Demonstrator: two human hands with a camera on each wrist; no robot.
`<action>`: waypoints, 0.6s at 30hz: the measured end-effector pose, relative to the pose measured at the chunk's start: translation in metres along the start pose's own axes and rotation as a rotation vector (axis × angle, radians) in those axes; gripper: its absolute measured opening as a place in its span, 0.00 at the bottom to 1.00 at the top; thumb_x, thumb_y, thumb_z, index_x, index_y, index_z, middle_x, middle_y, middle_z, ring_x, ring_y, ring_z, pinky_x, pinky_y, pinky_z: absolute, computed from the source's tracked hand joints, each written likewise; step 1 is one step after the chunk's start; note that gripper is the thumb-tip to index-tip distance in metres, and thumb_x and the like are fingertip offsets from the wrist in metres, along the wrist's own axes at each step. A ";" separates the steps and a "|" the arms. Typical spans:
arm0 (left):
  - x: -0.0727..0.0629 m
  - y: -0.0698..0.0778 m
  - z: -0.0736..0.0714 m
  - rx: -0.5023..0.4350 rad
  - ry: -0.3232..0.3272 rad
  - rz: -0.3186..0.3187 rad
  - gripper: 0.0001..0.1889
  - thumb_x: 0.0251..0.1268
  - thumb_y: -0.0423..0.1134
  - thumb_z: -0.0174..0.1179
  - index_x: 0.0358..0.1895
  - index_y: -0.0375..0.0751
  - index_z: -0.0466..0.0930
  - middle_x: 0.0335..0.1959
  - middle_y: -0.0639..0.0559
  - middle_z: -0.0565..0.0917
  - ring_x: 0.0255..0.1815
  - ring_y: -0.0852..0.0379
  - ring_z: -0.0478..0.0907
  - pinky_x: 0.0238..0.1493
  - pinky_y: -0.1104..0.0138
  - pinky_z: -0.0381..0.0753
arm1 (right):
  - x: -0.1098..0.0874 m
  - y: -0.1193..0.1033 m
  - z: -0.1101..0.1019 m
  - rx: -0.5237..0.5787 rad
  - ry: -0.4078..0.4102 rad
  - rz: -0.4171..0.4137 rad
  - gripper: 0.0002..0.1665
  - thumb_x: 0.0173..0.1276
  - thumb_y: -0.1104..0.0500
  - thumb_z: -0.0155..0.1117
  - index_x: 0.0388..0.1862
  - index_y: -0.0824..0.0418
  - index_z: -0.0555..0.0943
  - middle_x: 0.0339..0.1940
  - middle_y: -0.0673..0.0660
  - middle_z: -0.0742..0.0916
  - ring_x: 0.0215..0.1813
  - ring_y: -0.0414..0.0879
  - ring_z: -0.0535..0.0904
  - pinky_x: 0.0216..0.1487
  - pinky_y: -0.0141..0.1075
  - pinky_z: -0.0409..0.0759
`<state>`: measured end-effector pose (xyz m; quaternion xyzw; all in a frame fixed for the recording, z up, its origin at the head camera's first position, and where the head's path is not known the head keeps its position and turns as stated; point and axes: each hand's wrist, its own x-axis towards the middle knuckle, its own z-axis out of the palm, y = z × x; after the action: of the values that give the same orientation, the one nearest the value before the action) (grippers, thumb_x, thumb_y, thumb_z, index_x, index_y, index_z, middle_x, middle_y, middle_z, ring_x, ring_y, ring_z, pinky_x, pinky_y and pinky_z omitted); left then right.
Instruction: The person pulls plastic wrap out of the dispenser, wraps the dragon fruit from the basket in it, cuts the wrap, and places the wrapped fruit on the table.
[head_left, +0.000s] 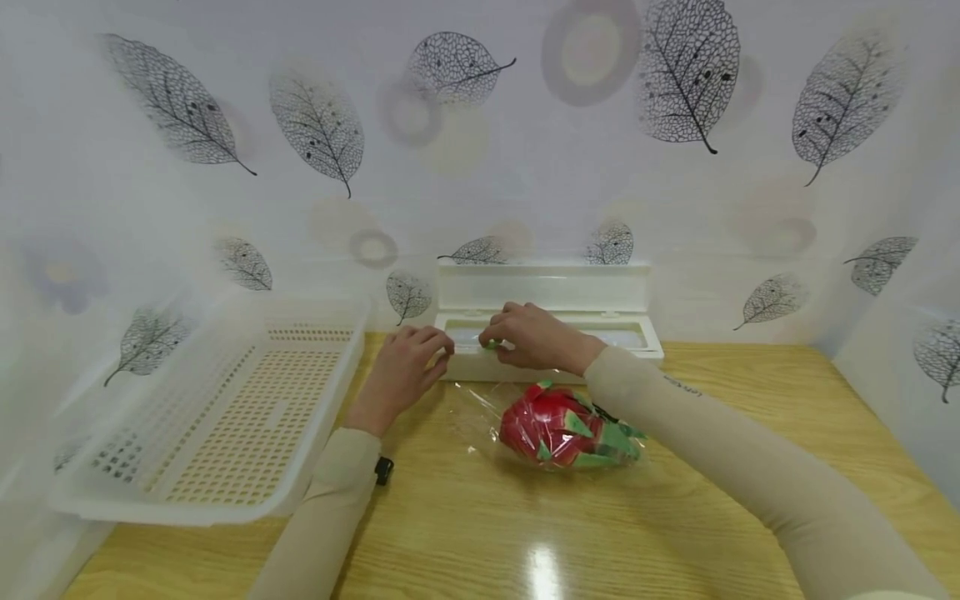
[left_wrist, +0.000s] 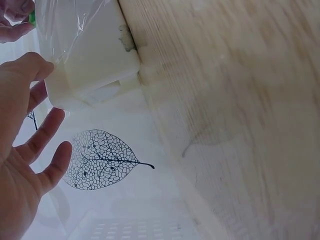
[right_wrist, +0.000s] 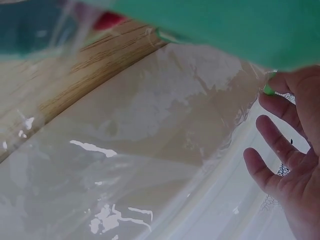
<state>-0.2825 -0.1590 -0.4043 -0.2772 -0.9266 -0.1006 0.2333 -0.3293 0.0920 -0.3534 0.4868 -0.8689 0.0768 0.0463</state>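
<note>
A white cling film dispenser (head_left: 468,368) stands at the back of the table, its lid (head_left: 543,289) raised. My right hand (head_left: 534,340) pinches a small green slide cutter (right_wrist: 269,90) between thumb and forefinger, left of the middle along the dispenser's front edge; the other fingers are spread. At the dispenser's left end, my left hand (head_left: 405,371) grips the corner with thumb and forefinger. Clear cling film (right_wrist: 100,170) runs down over the dispenser's front. It lies around a red dragon fruit (head_left: 551,427) with green scales, in front of the dispenser under my right forearm.
A white plastic basket (head_left: 352,367) with a perforated bottom stands on the left, beside my left forearm. Behind the wooden table (head_left: 465,533) hangs a pale sheet with leaf prints (head_left: 480,183), right behind the dispenser's lid. A black device (head_left: 384,471) sits at my left wrist.
</note>
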 end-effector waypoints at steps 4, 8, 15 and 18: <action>0.000 0.000 0.000 -0.002 0.000 0.000 0.04 0.68 0.38 0.67 0.43 0.50 0.85 0.49 0.53 0.88 0.50 0.44 0.83 0.51 0.50 0.83 | 0.000 0.000 0.000 0.006 0.001 0.000 0.14 0.67 0.62 0.69 0.51 0.54 0.88 0.49 0.50 0.91 0.49 0.50 0.80 0.47 0.45 0.79; 0.001 0.000 0.000 -0.015 0.010 0.005 0.05 0.67 0.37 0.68 0.43 0.49 0.85 0.49 0.53 0.88 0.50 0.44 0.83 0.50 0.50 0.83 | -0.001 0.001 0.000 0.011 0.000 0.006 0.14 0.67 0.62 0.69 0.51 0.54 0.88 0.50 0.50 0.91 0.50 0.50 0.80 0.48 0.45 0.79; 0.000 0.000 -0.001 -0.039 0.006 -0.010 0.04 0.67 0.37 0.68 0.42 0.49 0.84 0.50 0.52 0.88 0.51 0.44 0.82 0.51 0.49 0.82 | -0.001 0.001 0.001 0.008 -0.004 0.009 0.14 0.68 0.61 0.68 0.52 0.53 0.87 0.50 0.50 0.91 0.51 0.50 0.80 0.49 0.45 0.79; -0.001 0.000 -0.001 -0.041 0.018 -0.006 0.04 0.66 0.37 0.68 0.41 0.49 0.84 0.49 0.52 0.89 0.51 0.43 0.83 0.51 0.49 0.82 | -0.002 0.001 0.002 0.018 -0.001 0.012 0.14 0.68 0.61 0.69 0.52 0.54 0.87 0.51 0.51 0.91 0.51 0.50 0.80 0.49 0.46 0.79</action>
<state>-0.2814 -0.1598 -0.4037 -0.2780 -0.9230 -0.1229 0.2358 -0.3291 0.0934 -0.3553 0.4822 -0.8710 0.0845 0.0413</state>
